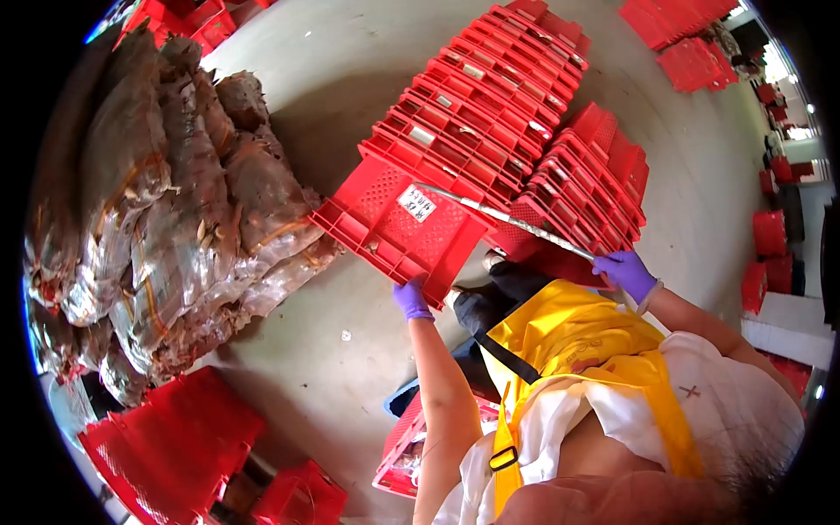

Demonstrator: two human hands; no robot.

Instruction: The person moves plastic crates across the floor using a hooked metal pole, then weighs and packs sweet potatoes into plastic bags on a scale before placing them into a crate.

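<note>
My left hand, in a purple glove, is closed on the near rim of a red plastic crate. That crate is tilted so its perforated face shows, with a white handwritten label on it. My right hand, also purple-gloved, is closed round one end of a long thin metal rod. The rod slants across to the crate, its far end beside the label; whether it hooks on anything is too small to tell. Behind this crate a long row of nested red crates leans away.
A shorter nested stack of red crates stands to the right. Large plastic-wrapped bundles are piled on the left. More red crates lie at the lower left, and a filled crate sits by my left arm. Grey floor shows between them.
</note>
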